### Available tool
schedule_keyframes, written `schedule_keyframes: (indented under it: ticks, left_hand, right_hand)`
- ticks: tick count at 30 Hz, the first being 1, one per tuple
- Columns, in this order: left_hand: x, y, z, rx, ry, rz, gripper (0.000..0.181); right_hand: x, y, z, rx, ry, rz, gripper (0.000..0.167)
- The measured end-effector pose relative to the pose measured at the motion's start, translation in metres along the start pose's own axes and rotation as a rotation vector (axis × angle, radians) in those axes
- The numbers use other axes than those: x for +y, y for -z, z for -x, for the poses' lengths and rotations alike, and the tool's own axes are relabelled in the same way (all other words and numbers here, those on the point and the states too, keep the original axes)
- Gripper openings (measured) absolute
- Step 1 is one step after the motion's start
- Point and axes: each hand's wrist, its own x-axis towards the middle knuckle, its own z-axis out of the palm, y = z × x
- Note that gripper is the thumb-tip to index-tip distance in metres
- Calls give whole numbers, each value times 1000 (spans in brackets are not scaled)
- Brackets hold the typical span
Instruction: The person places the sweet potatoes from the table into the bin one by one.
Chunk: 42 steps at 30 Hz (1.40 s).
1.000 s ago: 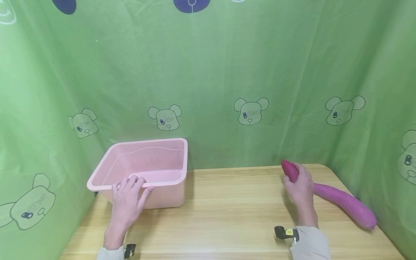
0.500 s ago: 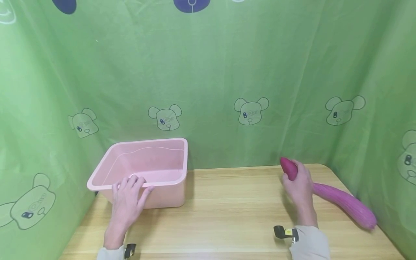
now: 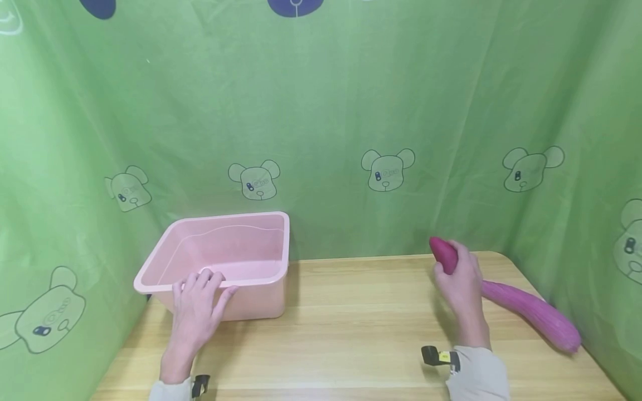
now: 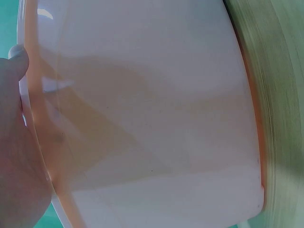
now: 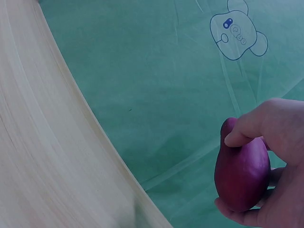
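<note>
My left hand grips the near rim of a pink plastic tub, its fingers hooked over the edge and its thumb on the outside. In the left wrist view the thumb lies along the rim beside the tub's wall. On the right, my right hand holds a smooth purple-red sweet potato with one tapered end. Thumb and fingers wrap its sides in the right wrist view, where the sweet potato is raised off the table. A long purple eggplant lies just right of that hand, one end hidden behind it.
The wooden table runs between the tub and the right hand. A green curtain printed with bear heads stands close behind and along both sides. No things show inside the visible part of the tub.
My right hand has risen slightly and shifted a little away from me and to the left with the sweet potato. The left hand, tub and eggplant stay in place.
</note>
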Motion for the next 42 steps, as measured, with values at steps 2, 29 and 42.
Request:
schedule_keyframes:
  ticks: [2, 29, 42]
  left_hand:
    - [0, 0, 0, 0, 0, -1, 27]
    - [-2, -2, 1, 5, -3, 0, 27]
    - [-2, -1, 1, 1, -9, 4, 27]
  right_hand:
    - [-2, 1, 0, -1, 6, 2, 68]
    - [-21, 8, 3, 31, 73, -5, 69]
    - [-29, 12, 4, 33, 84, -2, 70]
